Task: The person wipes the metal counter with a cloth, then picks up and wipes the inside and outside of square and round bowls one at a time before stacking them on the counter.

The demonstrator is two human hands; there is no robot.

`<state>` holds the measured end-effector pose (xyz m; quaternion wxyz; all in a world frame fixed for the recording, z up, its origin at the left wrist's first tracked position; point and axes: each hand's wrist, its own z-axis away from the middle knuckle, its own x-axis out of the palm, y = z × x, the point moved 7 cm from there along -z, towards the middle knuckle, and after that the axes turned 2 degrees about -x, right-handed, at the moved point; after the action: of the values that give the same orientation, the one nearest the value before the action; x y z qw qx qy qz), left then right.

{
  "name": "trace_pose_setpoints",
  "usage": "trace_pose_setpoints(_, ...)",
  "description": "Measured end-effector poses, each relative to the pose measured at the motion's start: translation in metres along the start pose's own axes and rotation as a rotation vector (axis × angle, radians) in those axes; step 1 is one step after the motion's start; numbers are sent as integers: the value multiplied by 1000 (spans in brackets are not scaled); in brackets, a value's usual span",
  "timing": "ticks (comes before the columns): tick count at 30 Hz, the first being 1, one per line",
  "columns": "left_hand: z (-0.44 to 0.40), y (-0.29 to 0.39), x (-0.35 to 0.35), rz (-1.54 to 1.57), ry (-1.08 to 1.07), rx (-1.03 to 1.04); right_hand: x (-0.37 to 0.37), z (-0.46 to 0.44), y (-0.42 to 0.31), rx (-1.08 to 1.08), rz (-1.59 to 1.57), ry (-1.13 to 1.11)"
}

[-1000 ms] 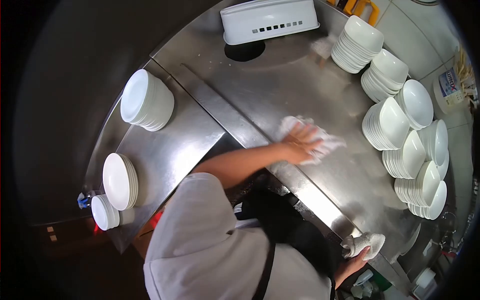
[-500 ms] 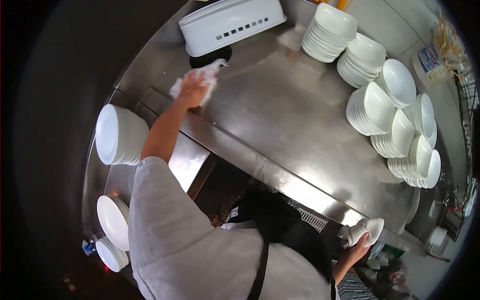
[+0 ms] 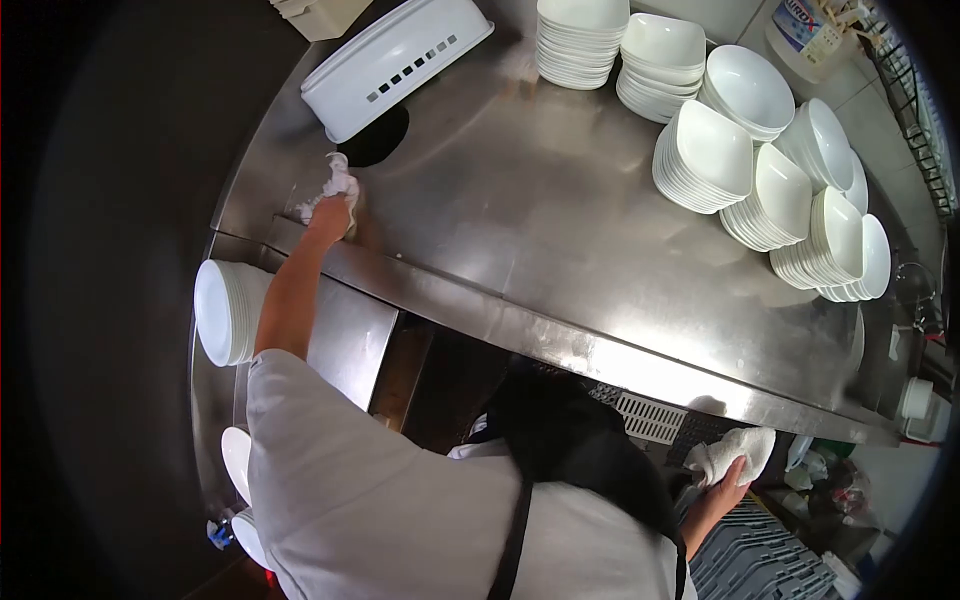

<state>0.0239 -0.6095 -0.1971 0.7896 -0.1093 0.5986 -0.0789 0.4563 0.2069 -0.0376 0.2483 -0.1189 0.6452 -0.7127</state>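
At the left of the frame, a stack of white round dishes point(image 3: 215, 312) stands beside the person's outstretched bare forearm. Below it, near the lower left, a white shallow dish point(image 3: 236, 462) and another small white stack point(image 3: 250, 540) are partly hidden by the light grey short sleeve point(image 3: 330, 430).

Right of and above those, in the upper left, the left hand point(image 3: 328, 218) is closed on a crumpled thin white cloth point(image 3: 342, 182), which lies against the brushed stainless-steel worktop point(image 3: 500, 190) near its front edge; most of the fingers are hidden from view. Just above the cloth is a black rounded patch point(image 3: 378, 138), partly covered by a long white plastic bin point(image 3: 400, 68) with a row of small square holes. A cream-coloured container point(image 3: 322, 14) sits at the top edge.

At the lower centre, a black apron point(image 3: 580, 440) covers the person's front, and a white slotted grate point(image 3: 650, 418) shows just right of it. Stacks of white square bowls point(image 3: 703, 155) and white round bowls point(image 3: 750, 88) fill the upper right.

In the lower right, the right hand point(image 3: 720, 497) grips a folded white terry towel point(image 3: 738, 455), held above dark grey ridged plastic crates point(image 3: 765, 560). A translucent jug with a blue label point(image 3: 808, 38) stands in the upper right corner area.
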Motion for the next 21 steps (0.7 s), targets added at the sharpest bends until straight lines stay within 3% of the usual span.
trace_pose_setpoints(4, 39, 91, -98, -5, 455, 153, 10, -35, 1, -25, 8, -87)
trace_pose_setpoints(6, 69, 165, -136, 282, 247, 152, 16, -48, -5, -46, 33, -132)
trace_pose_setpoints(8, 104, 238, -118, 380, 249, 399, 24, -57, -13, -44, 15, -156)
trace_pose_setpoints(9, 122, 272, -112, 263, -54, 504, 28, -60, -16, -48, -1, -170)
trace_pose_setpoints(10, 142, 276, -122, 371, 81, 389, 31, -62, -18, -52, -18, -181)
trace_pose_setpoints(14, 142, 227, -108, 149, -101, 298, 25, -65, -18, -48, -19, -200)
trace_pose_setpoints(16, 114, 166, -79, -47, -35, 91, 18, -70, -8, -44, -15, -201)
trace_pose_setpoints(18, 88, 94, -79, -189, -134, -64, 5, -70, -2, -56, -15, -181)
trace_pose_setpoints(19, 53, 41, -44, -294, -67, -199, -2, -69, 1, -66, -14, -163)
trace_pose_setpoints(20, 37, 14, -55, -283, -275, -356, -9, -68, 4, -73, -15, -135)
trace_pose_setpoints(21, 32, 10, -74, -174, -131, -353, -19, -66, 8, -54, -21, -97)
